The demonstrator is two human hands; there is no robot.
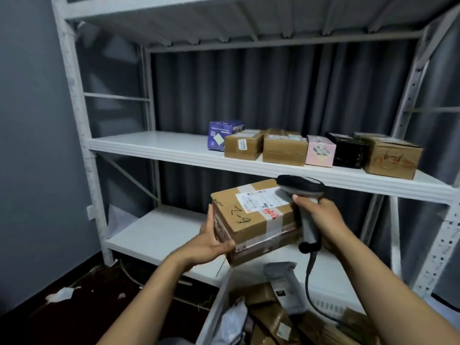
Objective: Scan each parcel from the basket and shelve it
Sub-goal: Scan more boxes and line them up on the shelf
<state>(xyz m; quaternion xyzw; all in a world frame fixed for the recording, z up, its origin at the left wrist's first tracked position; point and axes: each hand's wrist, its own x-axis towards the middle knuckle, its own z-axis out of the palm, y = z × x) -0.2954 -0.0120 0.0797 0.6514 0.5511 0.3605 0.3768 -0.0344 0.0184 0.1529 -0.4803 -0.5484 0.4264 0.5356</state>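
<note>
Fingers, left hand [211, 241]: your thumb lies up the left side of the parcel [251, 217] and your fingers curl under its near bottom edge, clamped on it.
Fingers, right hand [323, 220]: wrapped tight round the grey handle of the scanner [302, 186], whose dark head points down at the white label on the parcel's top.
Parcel: you hold it in the air before the rack, lower than the middle shelf [154, 144], above the lower shelf [149, 235] and the basket [219, 300].
Hidden: the parcel's right end sits behind the scanner and your hand.
Hard to read: the label print is too small and the marker scrawl on top is unclear.
Cut off: the basket runs off the bottom edge, with brown parcels and a second scanner [283, 282] inside.
Middle shelf: a row of boxes [283, 148] stands on its right half.
</note>
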